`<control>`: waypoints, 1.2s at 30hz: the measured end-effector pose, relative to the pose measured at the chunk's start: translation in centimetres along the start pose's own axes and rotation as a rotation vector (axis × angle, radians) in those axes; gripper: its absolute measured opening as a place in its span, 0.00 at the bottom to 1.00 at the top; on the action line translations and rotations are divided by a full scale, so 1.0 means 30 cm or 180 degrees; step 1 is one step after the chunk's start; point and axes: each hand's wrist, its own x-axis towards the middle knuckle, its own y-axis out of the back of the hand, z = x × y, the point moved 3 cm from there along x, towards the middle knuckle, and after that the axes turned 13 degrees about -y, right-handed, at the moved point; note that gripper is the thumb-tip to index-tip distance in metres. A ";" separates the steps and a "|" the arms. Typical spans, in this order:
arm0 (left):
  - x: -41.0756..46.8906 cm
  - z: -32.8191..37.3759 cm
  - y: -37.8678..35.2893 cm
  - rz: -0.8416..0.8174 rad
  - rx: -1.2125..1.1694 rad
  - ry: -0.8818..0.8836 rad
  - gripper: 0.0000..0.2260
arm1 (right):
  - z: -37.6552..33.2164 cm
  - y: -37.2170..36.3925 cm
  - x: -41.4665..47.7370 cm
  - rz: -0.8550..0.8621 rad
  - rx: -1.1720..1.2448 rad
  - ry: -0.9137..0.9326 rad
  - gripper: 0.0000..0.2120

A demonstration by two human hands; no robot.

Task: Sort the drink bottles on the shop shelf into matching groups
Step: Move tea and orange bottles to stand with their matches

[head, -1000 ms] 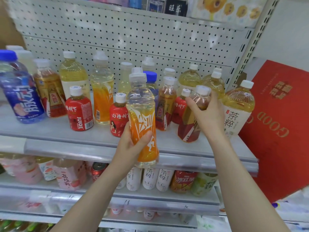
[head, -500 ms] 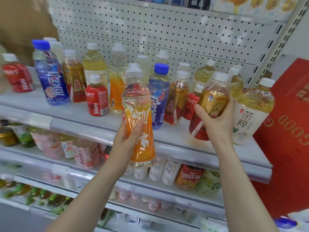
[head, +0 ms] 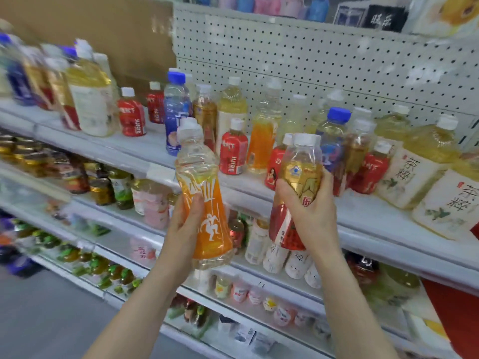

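My left hand (head: 182,230) grips an orange-label sports bottle (head: 204,198) with a white cap, held upright in front of the shelf edge. My right hand (head: 311,213) grips a gold-and-red tea bottle (head: 298,177), also lifted off the shelf. Behind them the white shelf (head: 363,211) carries mixed drinks: a matching orange bottle (head: 263,141), small red juice bottles (head: 233,151), blue-capped bottles (head: 176,112), another gold-label tea (head: 204,112) and big white-label tea bottles (head: 412,167).
A pegboard back panel (head: 311,60) stands behind the bottles. More mixed bottles (head: 88,97) crowd the shelf's left end, blurred. Lower shelves (head: 145,203) hold jars, cans and pink drinks. A red box (head: 458,314) sits at the far right. Grey floor lies lower left.
Both hands have pulled their bottles away from the shelf toward me. The view has swung left, bringing more of the shelf's left end into sight.
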 end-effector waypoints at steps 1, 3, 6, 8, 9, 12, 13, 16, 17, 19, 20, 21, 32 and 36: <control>0.003 0.019 0.060 0.0019 0.0026 0.0001 0.22 | -0.012 -0.061 -0.021 -0.0049 0.0005 -0.0009 0.28; 0.013 0.061 0.189 0.0050 0.0037 0.0012 0.19 | -0.042 -0.190 -0.065 -0.0111 0.0003 0.0008 0.29; 0.036 0.127 0.378 0.0120 0.0025 0.0011 0.18 | -0.082 -0.385 -0.115 -0.0176 0.0093 0.0009 0.31; 0.055 0.173 0.491 0.0161 0.0097 0.0019 0.15 | -0.116 -0.511 -0.145 -0.0254 0.0135 -0.0016 0.32; 0.066 0.196 0.545 0.0170 0.0130 0.0010 0.14 | -0.134 -0.570 -0.158 -0.0296 0.0143 -0.0011 0.31; 0.105 0.242 0.688 0.0181 0.0254 -0.0079 0.14 | -0.175 -0.725 -0.181 -0.0410 0.0136 0.0035 0.32; 0.118 0.251 0.727 0.0194 0.0274 -0.0097 0.15 | -0.188 -0.771 -0.185 -0.0459 0.0122 0.0045 0.32; 0.170 0.273 0.833 0.0264 0.0294 -0.0152 0.15 | -0.225 -0.906 -0.184 -0.0609 0.0031 0.0048 0.32; 0.191 0.279 0.867 0.0276 0.0308 -0.0168 0.15 | -0.236 -0.952 -0.179 -0.0658 0.0027 0.0030 0.32; 0.241 0.283 0.939 0.0331 0.0327 -0.0181 0.15 | -0.256 -1.052 -0.166 -0.0782 0.0015 0.0015 0.32; 0.269 0.285 0.977 0.0361 0.0336 -0.0190 0.15 | -0.268 -1.104 -0.160 -0.0839 -0.0005 0.0016 0.32; 0.299 0.287 1.013 0.0390 0.0349 -0.0199 0.15 | -0.277 -1.158 -0.150 -0.0890 -0.0013 0.0019 0.32; 0.688 0.333 1.409 0.0771 0.0451 -0.0366 0.19 | -0.404 -1.725 -0.013 -0.1240 0.0090 0.0194 0.29; 0.799 0.347 1.564 0.0847 0.0393 -0.0300 0.21 | -0.452 -1.906 0.001 -0.1252 0.0162 0.0222 0.31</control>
